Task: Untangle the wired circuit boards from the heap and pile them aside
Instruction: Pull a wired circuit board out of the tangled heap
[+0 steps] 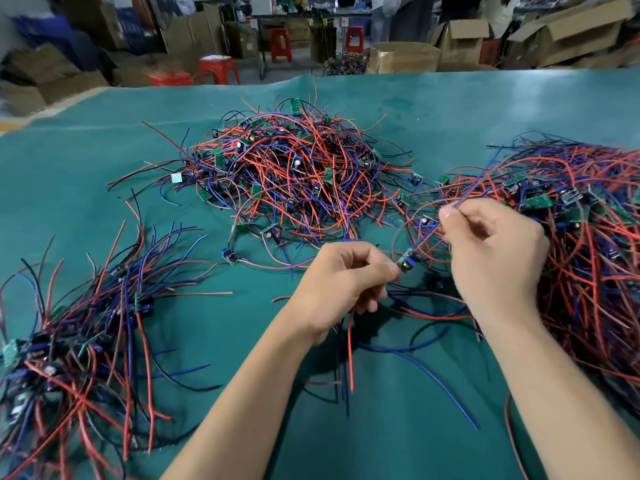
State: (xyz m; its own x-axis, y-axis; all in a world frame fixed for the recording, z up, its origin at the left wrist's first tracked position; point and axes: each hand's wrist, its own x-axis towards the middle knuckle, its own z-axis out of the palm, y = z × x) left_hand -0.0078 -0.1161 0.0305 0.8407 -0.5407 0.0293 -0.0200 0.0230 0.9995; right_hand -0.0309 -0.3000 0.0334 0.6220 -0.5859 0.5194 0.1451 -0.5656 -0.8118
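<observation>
Circuit boards with red, blue and black wires lie in three masses on the green table mat: a tangled heap at twelve o'clock from my hands, a bigger sprawl at three o'clock that runs off the right edge, and a looser pile at eight o'clock near the left edge. Between my hands I hold one small wired board, lifted just above the mat. My left hand has its fingers curled and pinches the board's near end between thumb and forefinger, with several wires, one red and some blue, hanging down from under the palm. My right hand, just to the right, has its fingers curled too and pinches a blue wire between thumb and forefinger; that wire runs up toward one o'clock over the right sprawl and down toward the board. Loose blue and red wires lie on the mat under my wrists. Beyond the far edge of the table stand red stools and cardboard boxes.
</observation>
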